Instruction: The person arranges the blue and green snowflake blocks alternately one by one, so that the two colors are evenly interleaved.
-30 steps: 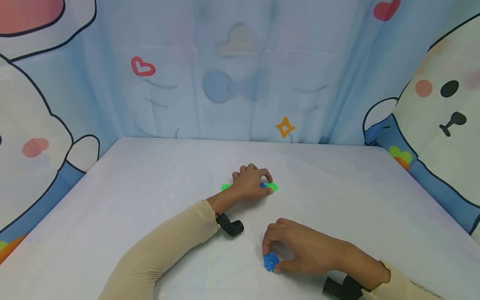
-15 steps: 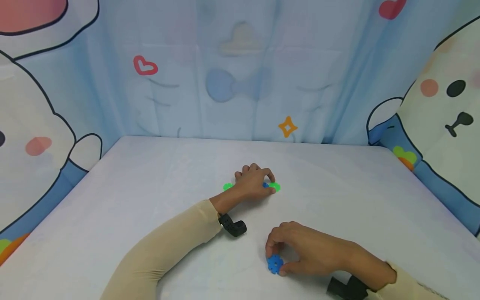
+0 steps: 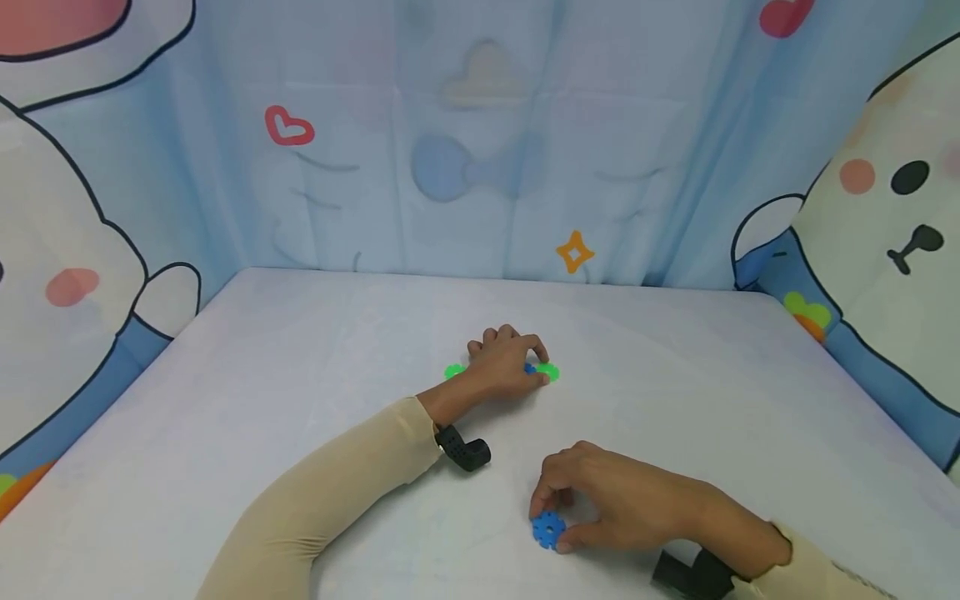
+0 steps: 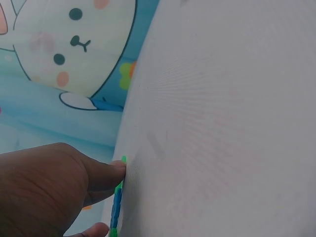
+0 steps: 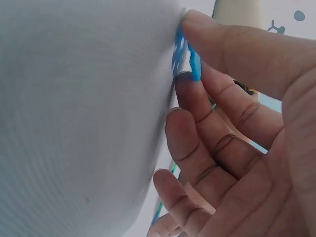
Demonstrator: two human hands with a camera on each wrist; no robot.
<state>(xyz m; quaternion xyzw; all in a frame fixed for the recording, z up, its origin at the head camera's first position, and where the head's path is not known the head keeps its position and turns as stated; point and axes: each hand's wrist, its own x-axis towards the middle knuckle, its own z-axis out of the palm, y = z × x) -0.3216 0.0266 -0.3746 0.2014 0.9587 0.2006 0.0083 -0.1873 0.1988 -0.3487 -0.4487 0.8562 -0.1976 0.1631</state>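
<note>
My right hand (image 3: 626, 500), near the front of the table, pinches a blue notched disc (image 3: 549, 530) between thumb and forefinger. In the right wrist view that disc (image 5: 195, 64) shows edge-on, with blurred blue beside it at the white surface. Farther back, my left hand (image 3: 501, 367) has its thumb and forefinger on a green disc (image 3: 549, 372) at the right end of a flat row. Next to it is a blue disc (image 3: 529, 368), mostly covered by the hand. Another green disc (image 3: 453, 371) shows left of the wrist. In the left wrist view, the row's blue piece (image 4: 116, 206) lies between green ones.
A white cloth covers the table (image 3: 360, 333). Behind it hangs a light blue curtain (image 3: 337, 217) printed with cartoon animals. Black wrist straps with camera mounts (image 3: 467, 451) sit on both wrists, close to the tabletop.
The head view shifts slightly. My right hand with the blue disc has moved a little toward the front right; my left hand keeps its place on the row.
</note>
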